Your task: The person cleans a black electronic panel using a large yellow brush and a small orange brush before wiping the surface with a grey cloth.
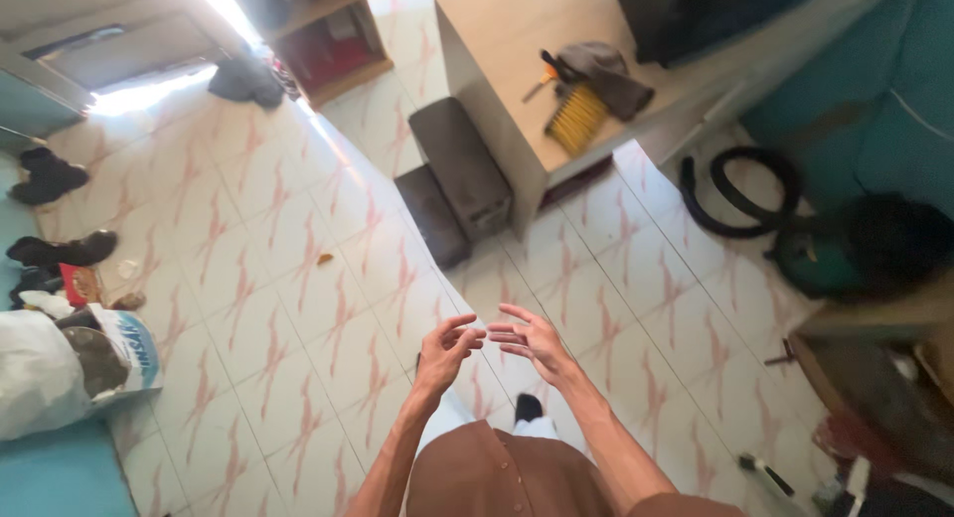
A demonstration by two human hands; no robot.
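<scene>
While sunlight pours through an open doorway at the far end of the room, a person in a brown top stands on a tiled floor [298, 308] of white squares streaked with pink, both bare hands raised in front of the body and holding nothing. The left hand [444, 350] and the right hand [533, 340] hover close together above the tiles, fingertips nearly meeting, the fingers of each spread apart and loosely curled, palms turned toward one another. Just beyond the hands, two dark grey boxes [452, 179] lean against the side of a pale wooden table [487, 50]. On the tabletop lie a yellow-bristled brush [576, 118] and, touching it, a crumpled grey cloth [606, 72]. To the right, a coiled black hose [740, 191] rests on the floor beside a green vacuum cleaner [825, 257], with a teal wall behind them. Along the left edge, well apart from the hands, a bulging white sack [45, 373] sits near scattered dark shoes [60, 249], while more dark clothing [246, 80] lies heaped by the bright doorway.
</scene>
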